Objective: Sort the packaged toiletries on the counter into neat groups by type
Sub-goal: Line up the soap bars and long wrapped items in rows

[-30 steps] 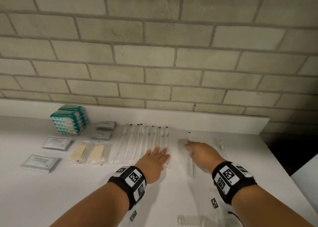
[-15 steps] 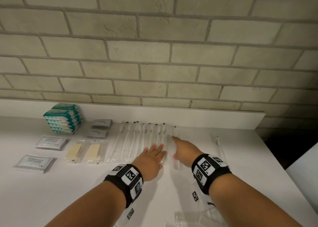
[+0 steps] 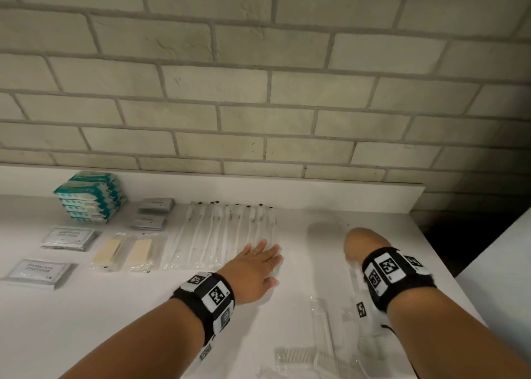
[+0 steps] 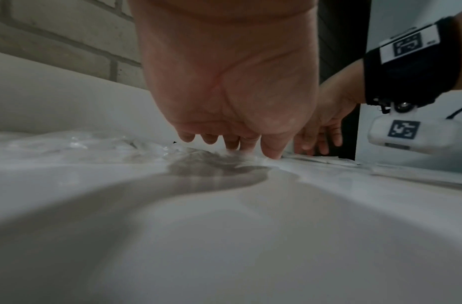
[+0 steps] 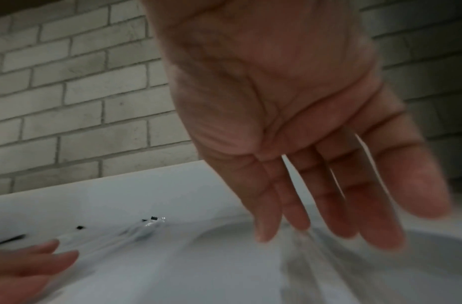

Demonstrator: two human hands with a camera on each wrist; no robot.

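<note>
A row of clear-wrapped toothbrushes point(image 3: 227, 235) lies side by side at the back of the white counter point(image 3: 115, 321). My left hand point(image 3: 263, 253) rests flat with straight fingers on the near right end of that row; its fingertips point(image 4: 232, 144) touch the wrappers. My right hand point(image 3: 363, 242) hovers to the right of the row, over bare counter. In the right wrist view its fingers point(image 5: 315, 216) hang straight and hold nothing. Left of the row lie two beige bars in clear wrap point(image 3: 122, 252), two grey sachets point(image 3: 152, 214) and a stack of teal packs point(image 3: 89, 197).
Two white labelled sachets point(image 3: 69, 237) point(image 3: 37, 272) lie at the far left. Clear-wrapped combs point(image 3: 296, 355) and other clear packets point(image 3: 321, 321) lie loose near the front edge under my right forearm. The counter ends at the right point(image 3: 448, 263); a brick wall rises behind.
My right hand slid a wrapped toothbrush left against the row, then let go and moved off to the right. My left hand stayed on the row's near end.
</note>
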